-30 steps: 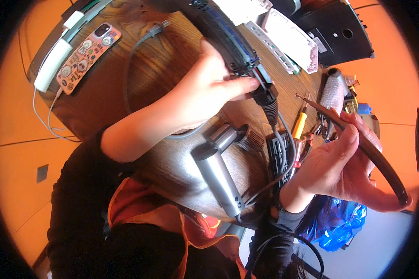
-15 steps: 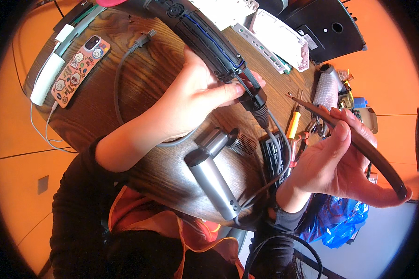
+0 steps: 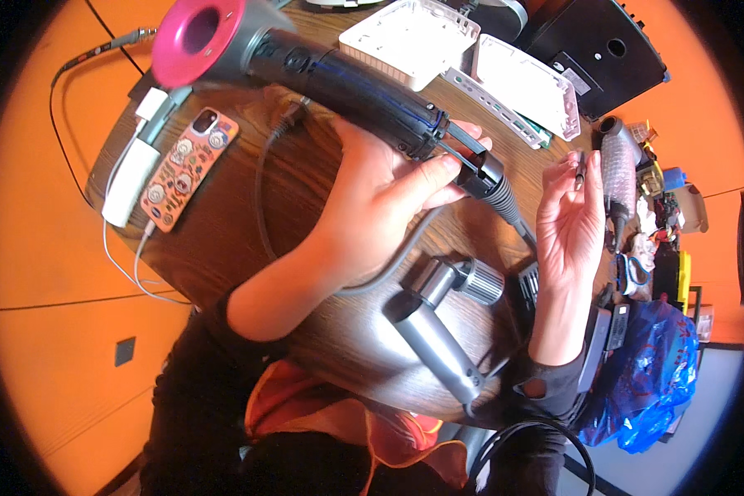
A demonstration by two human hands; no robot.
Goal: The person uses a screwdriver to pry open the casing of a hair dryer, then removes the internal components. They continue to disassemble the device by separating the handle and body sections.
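Plainly, the hands are apart: the left hand (image 3: 380,198) is clamped around the cord end of a pink-ringed hair dryer (image 3: 351,85), held above the wood-grain table (image 3: 236,202) with its handle opened. To the right, the right hand (image 3: 572,219) pinches a slim dark tool (image 3: 580,172), while a metallic-grey cylindrical appliance (image 3: 438,351) lies nearer the wearer.

A hair dryer (image 3: 322,77) with a grey head (image 3: 255,37) and pink ring (image 3: 171,70) is held aslant above the surface (image 3: 233,237). Blue wiring (image 3: 380,80) is exposed along its black handle (image 3: 360,97), which is ended by a ribbed cable sleeve (image 3: 505,203). A slim dark tool (image 3: 581,171), partly hidden, is held well apart, to the right.
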